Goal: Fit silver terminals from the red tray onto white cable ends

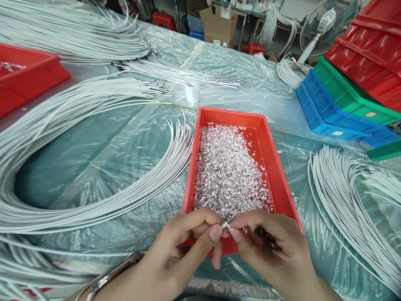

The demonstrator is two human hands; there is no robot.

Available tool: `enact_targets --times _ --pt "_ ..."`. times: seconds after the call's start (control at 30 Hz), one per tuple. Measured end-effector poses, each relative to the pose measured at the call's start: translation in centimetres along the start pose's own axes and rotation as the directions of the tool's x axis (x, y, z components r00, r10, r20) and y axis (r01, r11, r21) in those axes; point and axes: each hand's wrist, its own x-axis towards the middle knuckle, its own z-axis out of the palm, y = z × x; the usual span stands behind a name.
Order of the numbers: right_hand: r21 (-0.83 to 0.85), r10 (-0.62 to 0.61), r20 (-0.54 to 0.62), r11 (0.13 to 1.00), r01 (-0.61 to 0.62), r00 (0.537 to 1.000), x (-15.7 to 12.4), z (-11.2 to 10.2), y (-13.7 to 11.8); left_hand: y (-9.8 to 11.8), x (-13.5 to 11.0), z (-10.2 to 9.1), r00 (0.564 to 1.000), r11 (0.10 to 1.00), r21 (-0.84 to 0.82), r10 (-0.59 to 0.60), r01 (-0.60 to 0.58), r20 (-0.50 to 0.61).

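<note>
My left hand [191, 242] is closed, with thumb and forefinger pinching a short visible stretch of white cable [226, 225] near its end. My right hand [269, 242] meets it from the other side, its thumb and forefinger closed at the cable's dark tip. Any tiny piece between those fingertips is too small to make out. A dark brown object [265, 237] is tucked in the curled fingers of the right hand; its kind is unclear. Both hands are over the near end of a red tray [283, 184], which holds a heap of small shiny silver pieces [232, 171].
Looped bundles of white cables lie at left [94, 205] and right [344, 200]. A roll of clear film [192, 92] stands behind the tray. Another red tray [31, 79] is at far left. Stacked blue, green and red bins [354, 92] lean at right, before a fan [326, 25].
</note>
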Motion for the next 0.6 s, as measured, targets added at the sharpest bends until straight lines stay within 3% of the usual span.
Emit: enact_targets --times 0.23,0.43,0.6 --pt "0.057 0.161 0.073 0.985 -0.165 0.984 -0.2 -0.2 -0.2 -0.8 0.0 0.2 0.996 0.996 0.078 0.055 -0.05 -0.068" --pt "0.151 0.269 0.102 0.947 -0.282 0.958 -0.1 -0.4 -1.1 -1.3 0.0 0.2 0.964 0.984 0.122 0.152 -0.127 -0.219" --pt "0.086 0.347 -0.041 0.935 -0.343 0.937 0.3 -1.4 -0.6 -0.9 0.2 0.1 0.992 0.997 -0.029 0.065 -0.069 -0.106"
